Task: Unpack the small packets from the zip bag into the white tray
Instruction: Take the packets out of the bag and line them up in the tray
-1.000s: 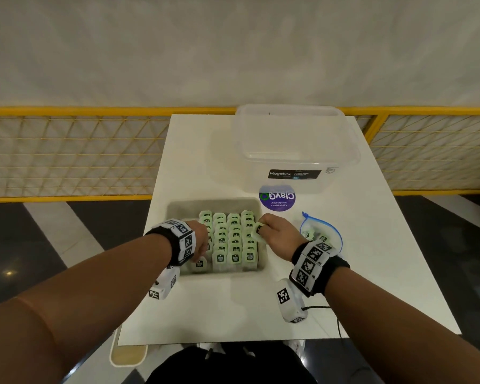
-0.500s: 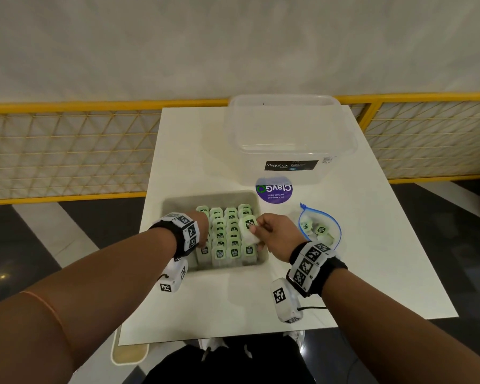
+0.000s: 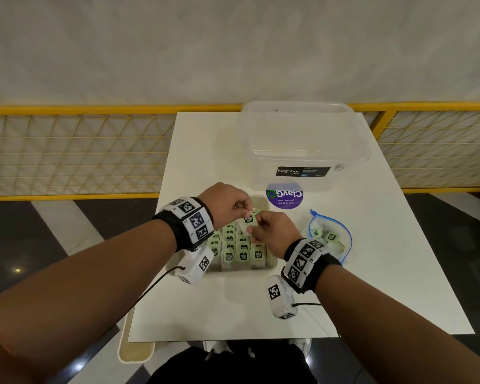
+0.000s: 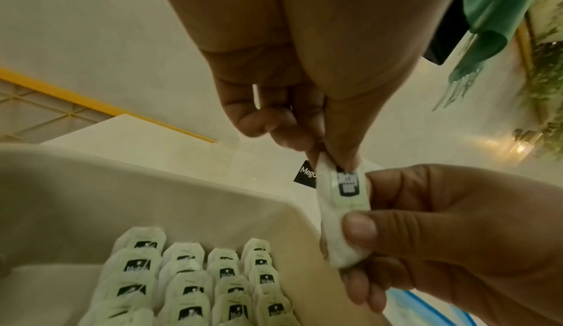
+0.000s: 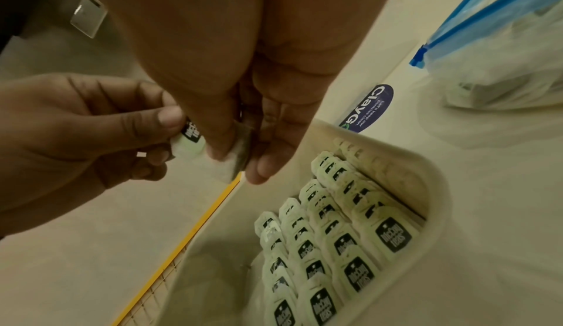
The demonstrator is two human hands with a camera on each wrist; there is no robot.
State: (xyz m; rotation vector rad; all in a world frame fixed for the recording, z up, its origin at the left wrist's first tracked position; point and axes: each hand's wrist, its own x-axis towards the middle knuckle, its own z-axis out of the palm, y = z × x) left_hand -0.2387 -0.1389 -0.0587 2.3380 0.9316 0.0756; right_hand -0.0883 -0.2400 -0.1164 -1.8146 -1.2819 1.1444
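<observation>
Both hands hold one small pale-green packet (image 3: 248,219) above the far right corner of the white tray (image 3: 272,263). My left hand (image 3: 243,211) pinches its top end by the black label, and in the left wrist view the left fingertips (image 4: 341,158) sit on the packet (image 4: 342,213). My right hand (image 3: 254,231) pinches the lower end between thumb and fingers (image 5: 259,167). Several packets (image 3: 234,249) stand in rows in the tray. The zip bag (image 3: 331,238) with its blue seal lies open to the right with a few packets inside.
A clear Megabox container (image 3: 302,151) stands behind the tray, with a purple round sticker (image 3: 284,196) on the white table (image 3: 233,306) in front of it. A yellow mesh railing (image 3: 81,151) runs behind the table. Dark floor lies on both sides.
My right hand lifted a packet up from the tray's right rows. My left hand left the tray's left side, rose and took the packet's top end.
</observation>
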